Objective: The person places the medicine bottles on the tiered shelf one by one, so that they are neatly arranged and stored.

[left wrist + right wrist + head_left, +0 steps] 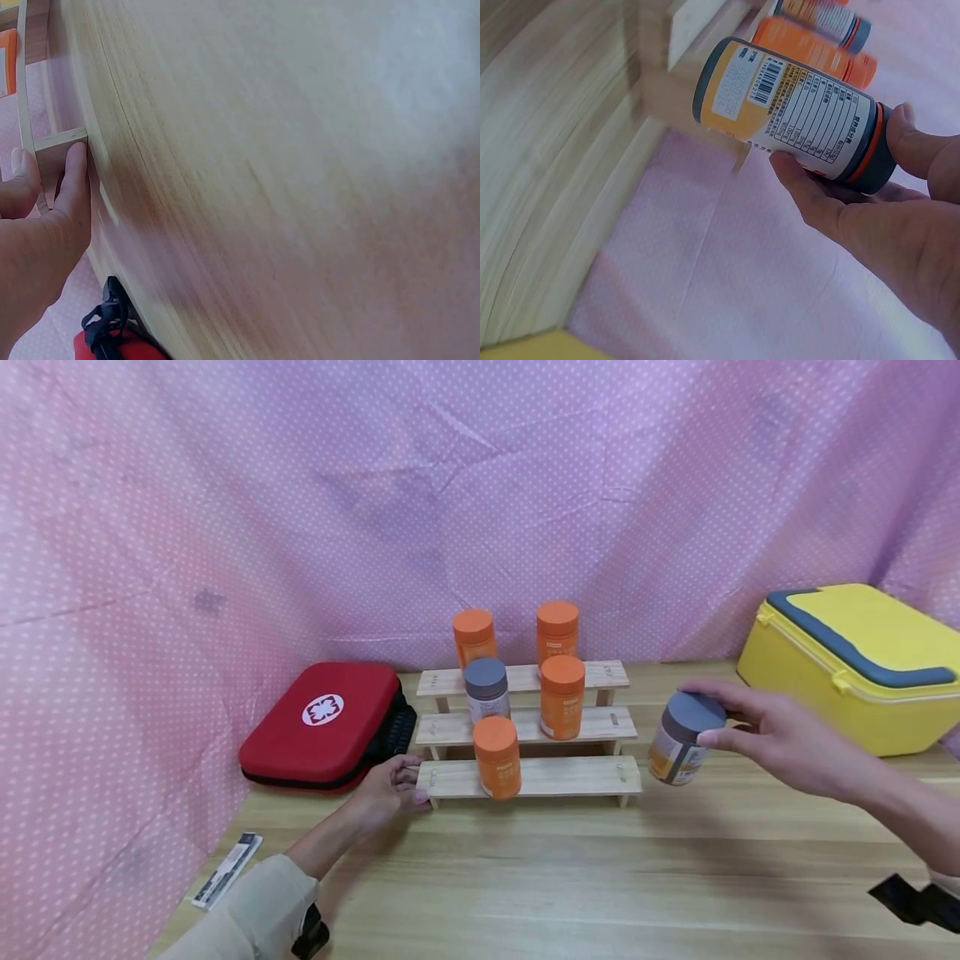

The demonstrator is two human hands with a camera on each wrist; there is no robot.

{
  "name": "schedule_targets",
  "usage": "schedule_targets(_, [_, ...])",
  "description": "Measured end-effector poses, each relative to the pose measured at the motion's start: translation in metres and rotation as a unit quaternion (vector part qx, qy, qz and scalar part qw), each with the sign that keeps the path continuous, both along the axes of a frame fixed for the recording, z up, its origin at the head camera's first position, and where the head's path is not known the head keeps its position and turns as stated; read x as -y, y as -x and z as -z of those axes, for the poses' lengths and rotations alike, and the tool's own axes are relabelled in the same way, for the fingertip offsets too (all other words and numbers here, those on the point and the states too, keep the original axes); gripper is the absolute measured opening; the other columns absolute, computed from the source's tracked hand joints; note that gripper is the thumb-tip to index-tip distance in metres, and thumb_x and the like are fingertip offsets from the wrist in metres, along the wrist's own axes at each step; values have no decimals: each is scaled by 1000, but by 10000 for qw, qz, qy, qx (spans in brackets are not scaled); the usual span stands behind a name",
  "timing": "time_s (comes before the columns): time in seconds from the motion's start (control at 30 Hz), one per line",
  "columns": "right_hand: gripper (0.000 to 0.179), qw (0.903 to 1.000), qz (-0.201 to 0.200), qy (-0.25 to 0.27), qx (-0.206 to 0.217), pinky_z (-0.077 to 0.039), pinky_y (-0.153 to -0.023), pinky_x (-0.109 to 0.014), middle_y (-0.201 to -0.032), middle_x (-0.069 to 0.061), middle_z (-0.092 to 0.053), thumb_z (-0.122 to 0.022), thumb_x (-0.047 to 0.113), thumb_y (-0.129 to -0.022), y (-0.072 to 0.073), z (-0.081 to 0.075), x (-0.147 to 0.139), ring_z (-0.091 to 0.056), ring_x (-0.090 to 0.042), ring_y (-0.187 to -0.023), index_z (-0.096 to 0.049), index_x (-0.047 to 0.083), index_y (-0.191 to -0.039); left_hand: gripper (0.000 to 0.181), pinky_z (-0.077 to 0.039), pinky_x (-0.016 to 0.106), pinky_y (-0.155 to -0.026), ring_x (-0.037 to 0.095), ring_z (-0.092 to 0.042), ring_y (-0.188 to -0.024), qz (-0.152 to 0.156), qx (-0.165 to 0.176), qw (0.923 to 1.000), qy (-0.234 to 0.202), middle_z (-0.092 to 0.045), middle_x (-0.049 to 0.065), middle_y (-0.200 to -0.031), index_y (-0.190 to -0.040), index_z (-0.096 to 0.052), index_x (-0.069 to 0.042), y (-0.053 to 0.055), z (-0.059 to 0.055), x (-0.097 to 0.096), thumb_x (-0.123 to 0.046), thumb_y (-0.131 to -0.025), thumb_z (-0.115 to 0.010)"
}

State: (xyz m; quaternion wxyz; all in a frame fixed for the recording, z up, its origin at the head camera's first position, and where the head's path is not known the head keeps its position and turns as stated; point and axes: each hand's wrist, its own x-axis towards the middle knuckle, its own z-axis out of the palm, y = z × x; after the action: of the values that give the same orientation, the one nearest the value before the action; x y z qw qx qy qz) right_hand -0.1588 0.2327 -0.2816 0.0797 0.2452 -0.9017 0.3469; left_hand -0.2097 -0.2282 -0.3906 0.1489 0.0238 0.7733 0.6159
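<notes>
My right hand (780, 735) grips a grey-lidded supplement jar (679, 747) by its lid, tilted, to the right of a three-tier wooden display rack (577, 777). Its white and yellow label with a barcode and a table faces the right wrist view. At the rack's lower left end, my left hand (384, 797) pinches the bottom step by its end and leg (64, 150). Two orange jars (557, 631) stand on the top step. A second grey-lidded jar (487, 689) and an orange jar (562, 697) share the middle one. One more orange jar (497, 758) is on the bottom step.
Left of the rack lies a red first-aid case (322, 727) with a white emblem. A yellow box (847, 677) with a grey-trimmed lid stands at right. A small white packet (227, 870) lies near the table's left edge. Pink dotted cloth (450, 510) hangs behind.
</notes>
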Motion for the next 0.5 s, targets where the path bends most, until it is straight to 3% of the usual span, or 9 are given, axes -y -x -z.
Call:
schedule_targets(0.23, [48,9971,-560,368,348,-52,-79,-18,-117,-5,-62,-65,8,-91,0,-1,39,-58,-6,-102,-50,12,-137,51,-56,41,-85,25,-61,-98,-23,19,10000,23,-56,26,-117,-132,-38,10,0,0,0,19,-86,-56])
schedule_targets(0.5, [46,9948,-529,531,683,-54,-88,-43,-120,-11,-60,-66,10,-91,15,15,82,-59,-26,-108,-51,6,-134,50,-56,42,-84,26,-61,-99,26,6,10000,18,-56,26,-117,-132,-38,10,0,1,0,18,-86,-56])
